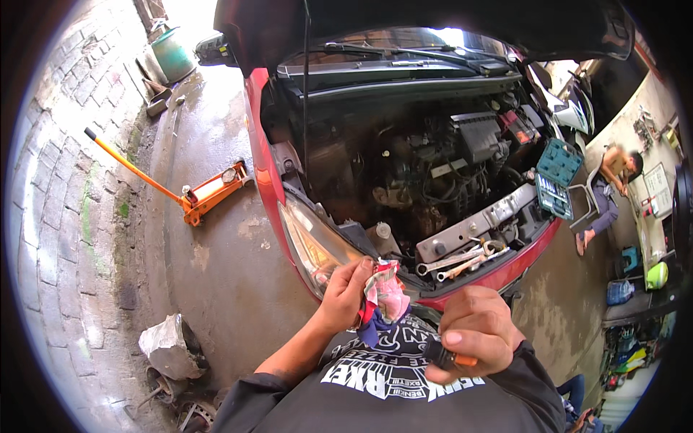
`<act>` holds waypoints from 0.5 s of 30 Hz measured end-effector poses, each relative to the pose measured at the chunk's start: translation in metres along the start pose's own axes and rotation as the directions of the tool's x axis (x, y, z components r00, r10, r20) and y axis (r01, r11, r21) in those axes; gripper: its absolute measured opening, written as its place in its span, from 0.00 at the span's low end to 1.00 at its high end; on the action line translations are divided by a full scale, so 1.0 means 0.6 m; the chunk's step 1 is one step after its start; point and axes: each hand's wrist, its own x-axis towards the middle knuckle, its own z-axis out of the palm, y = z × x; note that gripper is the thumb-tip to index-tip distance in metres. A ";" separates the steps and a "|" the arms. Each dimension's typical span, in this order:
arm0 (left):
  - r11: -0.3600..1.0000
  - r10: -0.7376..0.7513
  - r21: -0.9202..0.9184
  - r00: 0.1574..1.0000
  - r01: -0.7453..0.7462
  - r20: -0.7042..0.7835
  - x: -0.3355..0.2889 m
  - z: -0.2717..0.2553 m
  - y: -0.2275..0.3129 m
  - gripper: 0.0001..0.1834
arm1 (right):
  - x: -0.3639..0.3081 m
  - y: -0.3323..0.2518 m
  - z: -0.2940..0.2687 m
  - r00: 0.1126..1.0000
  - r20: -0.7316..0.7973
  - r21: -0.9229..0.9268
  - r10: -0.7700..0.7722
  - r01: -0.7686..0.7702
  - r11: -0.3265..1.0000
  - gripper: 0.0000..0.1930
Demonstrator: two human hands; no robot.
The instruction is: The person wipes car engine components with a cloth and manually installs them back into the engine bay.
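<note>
Apparently wiping step | left hand point(346, 294): fingers closed on rag point(390, 294) | right hand point(479, 329): fingers pinching black part point(437, 354) in front of shirt point(339, 405) | next likely calls for bringing rag to part

Here we are, losing most of the black-and-orange part point(439, 353) behind the right hand point(478, 332), with too little showing for us to name it! The left hand point(345, 294) covers one side of the bunched cloth point(390, 294), the raised hood point(563, 29) runs off the top edge, and we can't sort out the tiny clutter point(629, 353) at far right.
</note>
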 end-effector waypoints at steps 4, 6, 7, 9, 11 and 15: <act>0.969 0.127 0.204 0.990 -0.137 0.063 0.007 0.014 0.022 0.19 | -0.019 0.038 0.036 0.939 0.182 -0.281 0.292 -0.235 0.930 0.22; 0.995 0.060 0.084 0.998 -0.059 -0.010 0.003 0.012 0.016 0.18 | -0.004 0.007 0.003 0.994 0.094 -0.217 0.051 -0.030 0.976 0.23; 0.996 0.036 0.077 0.999 -0.036 -0.002 0.002 0.010 0.014 0.18 | -0.009 0.003 -0.003 0.999 0.044 -0.162 -0.007 0.014 0.987 0.24; 0.998 -0.011 0.065 1.000 0.010 0.015 0.002 0.004 0.014 0.19 | -0.008 0.009 -0.003 0.976 0.204 -0.279 0.073 -0.013 0.960 0.23; 0.966 0.142 0.211 0.988 -0.151 0.057 0.005 0.019 0.021 0.18 | -0.030 0.053 0.043 0.922 0.202 -0.248 0.329 -0.277 0.928 0.20; 0.972 0.112 0.208 0.994 -0.110 0.003 -0.004 0.004 0.007 0.18 | -0.009 0.010 -0.002 0.987 0.030 -0.045 0.159 -0.158 0.986 0.24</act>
